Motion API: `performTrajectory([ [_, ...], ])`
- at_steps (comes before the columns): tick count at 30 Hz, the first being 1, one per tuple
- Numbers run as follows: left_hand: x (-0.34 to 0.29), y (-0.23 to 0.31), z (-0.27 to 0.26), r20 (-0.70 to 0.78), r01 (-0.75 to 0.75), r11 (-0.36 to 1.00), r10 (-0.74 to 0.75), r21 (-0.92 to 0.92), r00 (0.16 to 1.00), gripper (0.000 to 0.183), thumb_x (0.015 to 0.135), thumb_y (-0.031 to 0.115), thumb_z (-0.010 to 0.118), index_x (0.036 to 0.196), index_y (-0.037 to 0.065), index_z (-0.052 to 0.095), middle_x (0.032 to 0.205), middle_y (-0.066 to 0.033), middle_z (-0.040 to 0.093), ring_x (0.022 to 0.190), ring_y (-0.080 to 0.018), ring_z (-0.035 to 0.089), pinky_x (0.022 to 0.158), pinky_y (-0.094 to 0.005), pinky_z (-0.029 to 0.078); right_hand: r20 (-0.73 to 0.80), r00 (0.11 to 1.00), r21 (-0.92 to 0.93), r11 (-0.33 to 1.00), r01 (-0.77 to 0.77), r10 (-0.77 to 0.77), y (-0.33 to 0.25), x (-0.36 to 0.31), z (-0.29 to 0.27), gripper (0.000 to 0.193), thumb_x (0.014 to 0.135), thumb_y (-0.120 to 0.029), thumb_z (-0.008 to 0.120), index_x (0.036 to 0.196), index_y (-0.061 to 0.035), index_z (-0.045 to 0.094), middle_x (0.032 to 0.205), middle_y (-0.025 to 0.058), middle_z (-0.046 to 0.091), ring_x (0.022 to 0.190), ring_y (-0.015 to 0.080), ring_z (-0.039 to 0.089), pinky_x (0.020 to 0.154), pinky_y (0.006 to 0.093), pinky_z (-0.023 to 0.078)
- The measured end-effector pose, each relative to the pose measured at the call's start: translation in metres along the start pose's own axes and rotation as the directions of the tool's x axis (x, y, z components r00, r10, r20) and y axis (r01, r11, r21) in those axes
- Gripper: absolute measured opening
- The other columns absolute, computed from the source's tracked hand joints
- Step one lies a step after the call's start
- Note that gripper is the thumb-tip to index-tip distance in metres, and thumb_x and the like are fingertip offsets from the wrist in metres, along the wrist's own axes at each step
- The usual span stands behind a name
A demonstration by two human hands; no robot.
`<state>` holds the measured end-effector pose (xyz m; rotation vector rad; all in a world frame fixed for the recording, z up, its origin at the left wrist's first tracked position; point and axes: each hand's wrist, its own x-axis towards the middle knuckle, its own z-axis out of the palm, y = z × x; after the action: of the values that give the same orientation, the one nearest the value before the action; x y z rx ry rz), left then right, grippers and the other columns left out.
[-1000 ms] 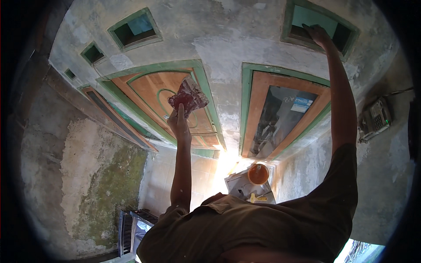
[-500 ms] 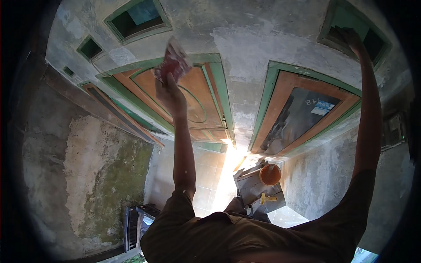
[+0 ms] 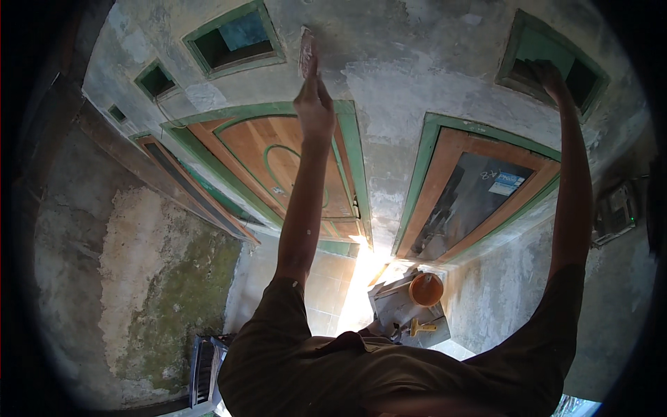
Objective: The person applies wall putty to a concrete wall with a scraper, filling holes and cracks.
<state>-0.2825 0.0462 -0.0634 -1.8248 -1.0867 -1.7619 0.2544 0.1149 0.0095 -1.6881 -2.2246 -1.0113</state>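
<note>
My left hand (image 3: 315,104) is closed around a flat reddish putty scraper (image 3: 307,52) smeared with whitish paste. Its blade is seen nearly edge-on against the grey plastered wall (image 3: 396,76), right of a green-framed vent opening (image 3: 233,38). Whether the blade's whole edge touches the wall I cannot tell. Up at the right, my right hand (image 3: 549,76) hooks its fingers over the lower ledge of another green vent frame (image 3: 509,45); the fingertips are partly hidden inside the opening.
Below stand a wooden door (image 3: 278,160) and a glass-paned window (image 3: 472,187), both green-framed. An orange-brown bucket (image 3: 425,289) and a yellow-handled putty knife (image 3: 422,327) sit on a grey stand (image 3: 389,299). A meter box (image 3: 615,214) hangs on the right wall.
My left hand has moved right and up with the scraper, which turned from broad side to nearly edge-on. The view has shifted slightly; my right hand stays on the vent frame.
</note>
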Motion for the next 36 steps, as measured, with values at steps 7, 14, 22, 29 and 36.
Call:
performTrajectory([
  [7,-0.011,0.015,0.023,0.205,0.076,0.996,-0.084,0.044,0.975,0.042,0.080,-0.007,0.047,0.122,-0.001,0.047,0.113,-0.0170,0.057,0.070,-0.0297,0.064,0.057,-0.0353,0.054,0.113,0.978,0.147,0.971,-0.189,0.173,-0.021,0.003,-0.017,0.028,0.089,-0.021,0.044,0.114,-0.0171,0.056,0.099,0.0163,0.059,0.094,0.0335,0.055,0.081,0.0402,0.046],
  [14,-0.016,0.018,-0.005,0.015,-0.041,0.959,0.047,-0.281,0.999,0.022,0.082,-0.003,0.050,0.102,0.002,0.058,0.089,-0.0176,0.064,0.067,-0.0305,0.064,0.057,-0.0330,0.051,0.075,0.979,0.248,0.947,-0.203,0.190,0.003,0.008,0.001,0.029,0.088,-0.025,0.046,0.113,-0.0156,0.057,0.096,0.0173,0.059,0.091,0.0341,0.056,0.080,0.0405,0.046],
  [22,0.020,-0.040,-0.029,0.006,0.134,0.991,-0.134,-0.004,0.991,0.005,0.079,-0.001,0.054,0.081,0.000,0.058,0.067,-0.0189,0.061,0.062,-0.0355,0.061,0.049,-0.0363,0.045,-0.120,0.965,0.374,0.912,-0.172,0.231,-0.022,-0.001,-0.018,0.036,0.086,-0.038,0.048,0.096,-0.0067,0.064,0.096,0.0202,0.060,0.093,0.0355,0.055,0.080,0.0424,0.044],
  [29,0.021,-0.040,-0.035,-0.195,0.076,0.991,-0.054,0.110,0.979,0.006,0.077,0.000,0.057,0.081,0.003,0.061,0.071,-0.0183,0.064,0.064,-0.0330,0.063,0.050,-0.0370,0.047,0.090,0.955,0.327,0.898,-0.296,0.282,-0.017,0.007,-0.017,0.039,0.085,-0.039,0.049,0.098,-0.0053,0.064,0.101,0.0206,0.059,0.100,0.0355,0.054,0.084,0.0415,0.044],
  [36,0.036,-0.049,-0.051,-0.313,0.105,0.975,-0.040,0.193,0.949,0.004,0.078,0.000,0.058,0.080,0.000,0.062,0.072,-0.0174,0.065,0.063,-0.0299,0.065,0.049,-0.0352,0.049,0.083,0.962,0.299,0.915,-0.272,0.259,-0.014,0.006,-0.019,0.048,0.083,-0.046,0.050,0.097,-0.0026,0.063,0.104,0.0219,0.058,0.099,0.0355,0.055,0.085,0.0407,0.044],
])
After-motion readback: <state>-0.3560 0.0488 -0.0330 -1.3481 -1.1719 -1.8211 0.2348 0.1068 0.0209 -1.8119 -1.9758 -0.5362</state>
